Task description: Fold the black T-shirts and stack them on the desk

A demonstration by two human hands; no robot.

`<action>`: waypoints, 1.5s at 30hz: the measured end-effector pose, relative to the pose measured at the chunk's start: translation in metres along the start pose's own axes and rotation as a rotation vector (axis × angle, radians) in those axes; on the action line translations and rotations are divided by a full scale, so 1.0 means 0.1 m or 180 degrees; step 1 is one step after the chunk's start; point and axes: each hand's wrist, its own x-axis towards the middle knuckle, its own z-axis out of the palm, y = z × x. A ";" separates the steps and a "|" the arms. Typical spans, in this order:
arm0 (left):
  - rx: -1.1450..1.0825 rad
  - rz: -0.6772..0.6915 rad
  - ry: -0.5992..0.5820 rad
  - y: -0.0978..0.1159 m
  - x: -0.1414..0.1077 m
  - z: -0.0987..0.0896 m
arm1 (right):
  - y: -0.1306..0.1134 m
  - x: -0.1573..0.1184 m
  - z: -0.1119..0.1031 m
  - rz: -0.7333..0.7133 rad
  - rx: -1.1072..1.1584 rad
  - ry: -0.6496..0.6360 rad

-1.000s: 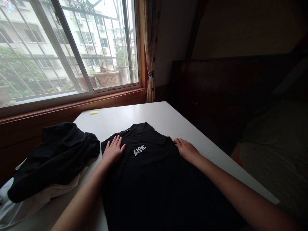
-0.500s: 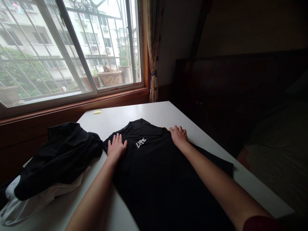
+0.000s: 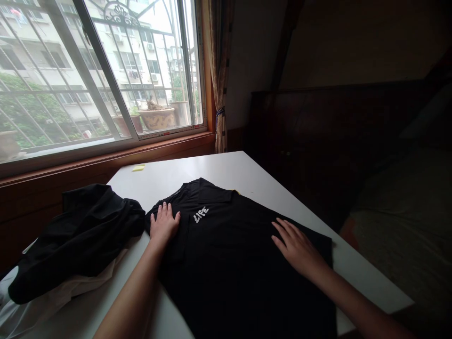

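A black T-shirt (image 3: pixel 240 254) with white lettering lies spread on a white table (image 3: pixel 219 165), its collar toward the window and its sleeves folded inward. My left hand (image 3: pixel 164 222) rests flat on the shirt's left shoulder, fingers spread, left of the lettering. Over the shirt's right side is my right hand (image 3: pixel 296 245), palm down with its fingers apart, holding nothing. Whether its palm presses on the cloth is hard to tell.
A heap of black clothing (image 3: pixel 88 235) lies at the table's left, over white cloth (image 3: pixel 67 292). Yellow tape (image 3: pixel 139 167) marks the far left corner. Beyond are a barred window and a tied curtain (image 3: pixel 221 117).
My right hand has left the shirt's upper right edge and moved back toward me and rightward, its fingers now stretched out. My left hand stays on the shoulder. The view has shifted slightly.
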 end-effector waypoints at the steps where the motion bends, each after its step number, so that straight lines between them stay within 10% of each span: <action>1: 0.0009 -0.0029 -0.0008 0.00 -0.03 -0.01 | 0.14 -0.07 -0.02 0.0061 0.0011 -0.0011; 16: 0.0700 -0.0093 -0.0206 -0.03 -1.03 -0.13 | 0.94 0.37 -0.06 -0.0397 0.0361 -0.0293; 25: 0.0998 0.0522 -0.0553 -0.12 -1.68 -0.64 | 1.32 1.01 -0.04 -0.0667 0.0348 -0.0444; 30: 0.0693 0.0893 0.0120 -0.13 -1.26 -0.75 | 1.21 1.03 0.14 -0.0534 0.0273 -0.0154; 37: 0.0008 0.1292 0.0119 -0.06 -0.26 -0.18 | 1.07 0.76 0.28 -0.0132 -0.0081 0.0577; 45: -0.0033 0.1069 -0.0022 -0.26 -0.24 -0.02 | 1.02 0.70 0.25 -0.0142 -0.0179 0.0682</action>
